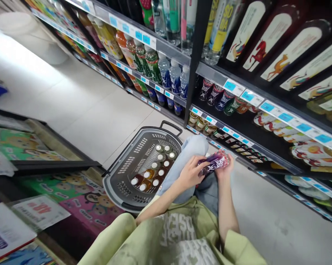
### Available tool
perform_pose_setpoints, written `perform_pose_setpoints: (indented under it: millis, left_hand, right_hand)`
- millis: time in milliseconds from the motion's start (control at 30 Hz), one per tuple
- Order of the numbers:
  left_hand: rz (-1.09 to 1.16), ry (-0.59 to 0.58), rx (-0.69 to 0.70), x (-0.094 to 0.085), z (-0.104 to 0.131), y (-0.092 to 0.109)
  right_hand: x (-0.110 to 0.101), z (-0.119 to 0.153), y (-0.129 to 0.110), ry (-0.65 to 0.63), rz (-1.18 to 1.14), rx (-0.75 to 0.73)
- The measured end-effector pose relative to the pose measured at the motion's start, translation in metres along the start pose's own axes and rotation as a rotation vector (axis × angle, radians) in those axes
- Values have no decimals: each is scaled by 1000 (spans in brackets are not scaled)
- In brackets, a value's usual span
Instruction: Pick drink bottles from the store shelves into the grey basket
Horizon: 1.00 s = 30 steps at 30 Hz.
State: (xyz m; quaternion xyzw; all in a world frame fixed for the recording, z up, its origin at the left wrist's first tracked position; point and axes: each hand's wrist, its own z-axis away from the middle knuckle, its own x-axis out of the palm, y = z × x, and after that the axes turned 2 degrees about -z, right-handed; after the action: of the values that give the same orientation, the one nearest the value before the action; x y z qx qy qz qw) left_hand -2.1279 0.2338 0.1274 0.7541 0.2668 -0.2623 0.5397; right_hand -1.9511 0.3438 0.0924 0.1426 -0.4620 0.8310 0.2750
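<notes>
I can read "SODA" in yellow, split over two lines, on a clear bottle point(219, 31) on the upper shelf. Red digits on a white price card point(40, 211) at lower left look like 48, with the rest blurred. The shirt's point(182, 230) white letters are too creased for me, and the blue-and-white shelf tags point(251, 96) too small.

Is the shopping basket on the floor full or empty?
Partly filled: white-capped bottles are grouped inside the basket, with unfilled space around them.

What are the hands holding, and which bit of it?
A purple bottle, held sideways: left hand around one end, right hand at the other. Which end is the top isn't clear.
</notes>
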Motion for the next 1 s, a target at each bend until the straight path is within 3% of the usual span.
perform_pose_setpoints:
  millis: [233,433,667,833,1000]
  left_hand:
    - [-126,-8,155,-3,4,-4]
    - [-171,-80,183,1,9,-4]
    - [-148,-112,142,2,6,-6]
    - [-223,-305,-37,-3,0,10]
    - [-328,-429,-19,-8,-1,23]
  right_hand:
    - [-5,3,-3,1,-27,-86]
    - [-17,5,-6,-58,35,-123]
    - [-18,6,-4,29,-201,-57]
    - [-23,7,-1,-34,-326,-100]
    - [-22,5,-1,-50,-382,-43]
